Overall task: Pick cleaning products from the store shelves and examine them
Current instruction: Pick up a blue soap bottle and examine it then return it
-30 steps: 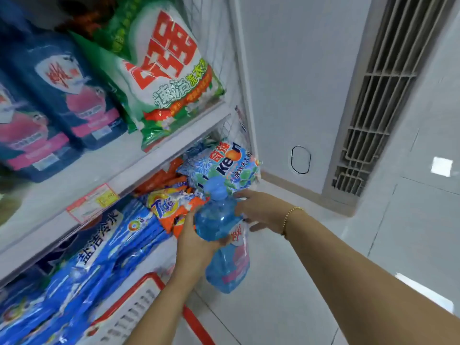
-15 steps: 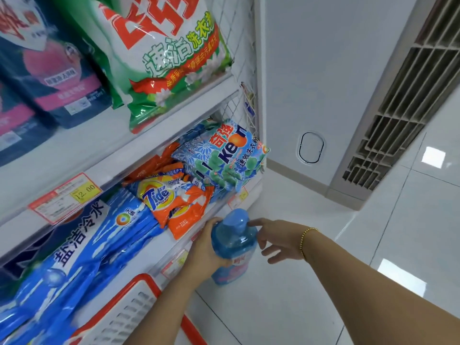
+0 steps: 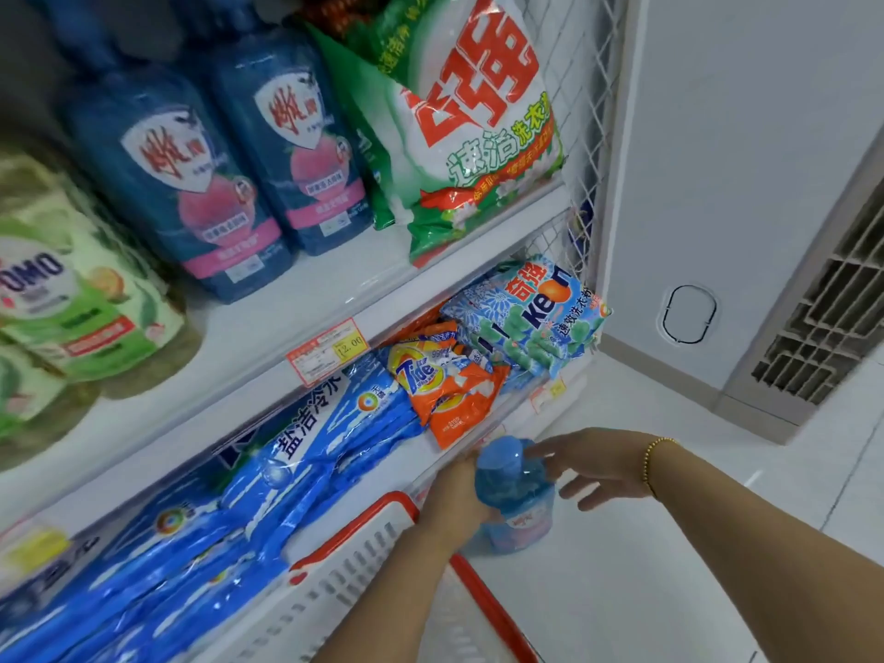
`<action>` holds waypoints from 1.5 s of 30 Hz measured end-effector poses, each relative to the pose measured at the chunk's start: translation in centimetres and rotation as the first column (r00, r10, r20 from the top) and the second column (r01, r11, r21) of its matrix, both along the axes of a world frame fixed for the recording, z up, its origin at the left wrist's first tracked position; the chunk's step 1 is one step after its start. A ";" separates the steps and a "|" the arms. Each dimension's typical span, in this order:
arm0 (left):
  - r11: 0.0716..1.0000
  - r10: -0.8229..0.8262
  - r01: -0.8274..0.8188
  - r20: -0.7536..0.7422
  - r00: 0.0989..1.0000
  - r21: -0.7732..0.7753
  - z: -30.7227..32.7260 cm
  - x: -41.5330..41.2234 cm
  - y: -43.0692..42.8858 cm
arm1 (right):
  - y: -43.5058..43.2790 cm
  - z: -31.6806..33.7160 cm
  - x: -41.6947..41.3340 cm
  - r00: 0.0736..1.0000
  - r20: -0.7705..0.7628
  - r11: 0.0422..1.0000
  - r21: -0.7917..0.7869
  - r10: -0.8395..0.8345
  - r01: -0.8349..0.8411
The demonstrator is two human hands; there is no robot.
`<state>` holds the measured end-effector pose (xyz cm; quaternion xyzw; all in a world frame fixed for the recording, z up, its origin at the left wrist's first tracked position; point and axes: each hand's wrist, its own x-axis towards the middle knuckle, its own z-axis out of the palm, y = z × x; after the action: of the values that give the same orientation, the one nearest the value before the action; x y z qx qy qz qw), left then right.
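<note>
Here the person's left hand [image 3: 454, 500] wraps the neck and shoulder of a translucent blue bottle [image 3: 514, 476] from the shelf side. The fingers curl round it, so this hand alone seems to carry the weight. The bottle hangs roughly upright, cap uppermost, just in front of the lower shelf's edge [image 3: 521, 399], below the orange Tide packets [image 3: 445, 380] and beside the rim of a red-and-white basket [image 3: 363, 557].

The right hand [image 3: 593, 464], with a bead bracelet [image 3: 657, 464] at the wrist, grips nothing. Its fingers are spread and relaxed right at the cap, though whether they touch it cannot be told. It is probably there to steady or turn the bottle so that the pink label low on the body can be read.

Holding the bottle clear of the shelf likely keeps it from knocking the Keon detergent bags [image 3: 531, 318] stacked above.
</note>
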<state>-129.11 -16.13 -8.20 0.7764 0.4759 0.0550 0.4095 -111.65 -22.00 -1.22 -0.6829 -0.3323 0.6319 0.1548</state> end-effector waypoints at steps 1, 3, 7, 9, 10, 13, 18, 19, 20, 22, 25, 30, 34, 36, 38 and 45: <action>1.000 0.021 -0.021 -0.003 1.000 -0.017 0.2 -0.4 0.1 | 0.3 0.7 -0.4 0.999 0.031 1.000 0.013 0.008 -0.008; 0.999 0.022 -0.023 -0.049 0.999 -0.030 1.3 -1.1 0.5 | 1.2 2.4 -1.0 0.980 0.198 0.997 0.069 0.016 -0.030; 0.986 0.099 -0.096 -0.010 0.995 0.139 8.1 -3.1 2.7 | 3.2 7.3 -1.8 0.878 0.307 0.860 0.472 -0.367 0.194; 0.909 0.181 -0.223 0.147 0.972 0.351 13.9 -4.7 3.7 | 3.8 10.2 -3.3 0.817 0.221 0.654 0.720 -0.532 0.231; 0.848 0.217 -0.314 0.260 0.941 0.427 16.9 -5.5 4.0 | 4.2 11.6 -4.4 0.790 0.227 0.569 0.803 -0.569 0.179; 0.646 0.270 -0.541 0.502 0.822 0.539 22.9 -7.7 6.5 | 7.1 14.6 -7.5 0.767 0.319 0.420 0.905 -0.556 -0.072; 0.632 0.276 -0.569 0.534 0.799 0.526 26.7 -7.6 12.8 | 13.7 15.0 -10.0 0.713 0.577 0.464 0.798 -0.399 -0.385; 0.628 0.262 -0.547 0.512 0.818 0.553 27.2 -7.2 13.8 | 14.4 14.2 -10.2 0.691 0.616 0.485 0.768 -0.379 -0.419; 0.611 0.238 -0.523 0.492 0.838 0.595 27.9 -6.7 14.7 | 14.8 13.3 -10.2 0.658 0.657 0.499 0.737 -0.368 -0.457; 0.574 0.215 -0.473 0.434 0.875 0.668 29.7 -5.5 16.4 | 15.1 11.6 -10.2 0.602 0.683 0.460 0.727 -0.413 -0.510; 0.593 0.346 -0.475 0.327 0.879 0.651 32.4 -3.5 18.7 | 15.5 10.5 -10.1 0.561 0.637 0.391 0.769 -0.528 -0.505; 0.553 0.430 -0.532 0.327 0.842 0.642 32.2 -1.2 19.7 | 15.6 10.4 -10.0 0.476 0.659 0.309 0.721 -0.582 -0.620; 0.366 0.254 -0.559 0.498 0.829 0.744 31.0 -1.9 18.9 | 15.5 10.4 -10.1 0.449 0.650 0.297 0.716 -0.613 -0.631; 0.375 0.175 -0.572 0.550 0.816 0.730 30.4 -2.3 18.9 | 15.2 10.9 -10.2 0.467 0.628 0.296 0.741 -0.623 -0.603; 0.458 0.162 -0.588 0.587 0.793 0.667 30.1 -2.3 19.0 | 14.9 11.3 -10.3 0.488 0.632 0.288 0.742 -0.602 -0.606; 0.481 0.386 -0.703 0.594 0.706 0.523 30.0 -1.6 19.2 | 14.2 12.8 -10.0 0.671 0.666 0.462 0.731 -0.325 -0.502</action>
<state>-130.71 3.06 21.79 0.6436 0.5465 0.5229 0.1169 -121.63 -7.76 11.61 -0.6698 -0.6788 0.0409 0.2983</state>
